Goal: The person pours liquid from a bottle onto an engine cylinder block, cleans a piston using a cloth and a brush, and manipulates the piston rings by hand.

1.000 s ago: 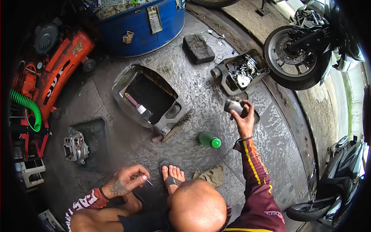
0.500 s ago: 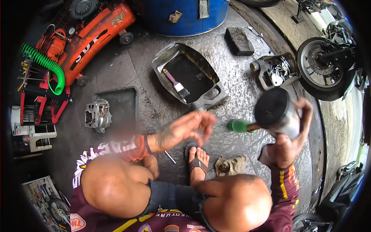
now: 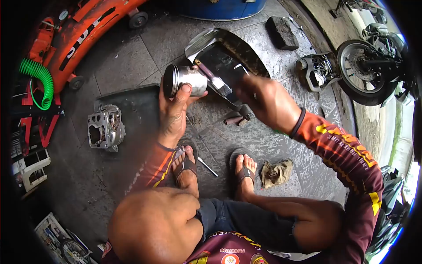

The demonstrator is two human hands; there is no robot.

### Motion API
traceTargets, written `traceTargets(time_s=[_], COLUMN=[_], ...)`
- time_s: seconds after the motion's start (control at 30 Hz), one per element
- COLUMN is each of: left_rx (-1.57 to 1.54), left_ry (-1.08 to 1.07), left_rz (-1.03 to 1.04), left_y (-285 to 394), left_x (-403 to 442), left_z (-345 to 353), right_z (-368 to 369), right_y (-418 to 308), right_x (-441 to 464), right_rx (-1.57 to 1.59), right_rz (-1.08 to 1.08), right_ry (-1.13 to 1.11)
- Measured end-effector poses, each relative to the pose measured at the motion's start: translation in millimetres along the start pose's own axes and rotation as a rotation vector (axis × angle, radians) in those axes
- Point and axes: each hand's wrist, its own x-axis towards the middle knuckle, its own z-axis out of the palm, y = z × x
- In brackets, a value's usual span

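My left hand (image 3: 175, 108) is wrapped round a metal piston (image 3: 193, 81), its dark crown and ring grooves facing left. The piston is held up beside the left rim of a cut-open plastic container (image 3: 257, 57). Inside that container lies a paintbrush (image 3: 214, 78) with a purplish handle and dark bristles. My right hand (image 3: 268, 99) is over the container's right side, its fingers dark and smeared by motion. Whether it holds anything cannot be made out. A brown handle-like piece (image 3: 233, 119) lies on the floor below the container.
On the left, an engine casting (image 3: 105, 127) stands by a black tray (image 3: 136, 110). An orange compressor (image 3: 83, 39) with a green coiled hose (image 3: 37, 83) is beyond. A rag (image 3: 277, 172), a white stick (image 3: 207, 166), a dark block (image 3: 282, 33) and a parts container (image 3: 318, 70) lie about.
The piston has passed from my right hand to my left and moved leftward. My right hand has gone to the container. The view has shifted, and my left hand is no longer empty.
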Motion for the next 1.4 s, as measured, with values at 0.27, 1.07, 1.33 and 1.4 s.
traceTargets(time_s=[0.27, 1.07, 1.33, 1.4], left_rx=[0.231, -0.810, -0.550, -0.571], left_ry=[0.076, -0.202, 0.015, 0.100], left_rz=[0.086, -0.421, -0.331, -0.348], left_y=[-22, -10, -4, -5], left_x=[11, 59, 57, 51], left_z=[-58, -53, -58, -63], right_z=[180, 96, 143, 147], right_y=[46, 42, 57, 57], right_x=[-84, -7, 17, 20], right_rx=[-0.620, -0.081, -0.427, -0.437], right_rz=[0.124, 0.396, 0.452, 0.420], right_ry=[-0.343, 0.384, -0.085, -0.127])
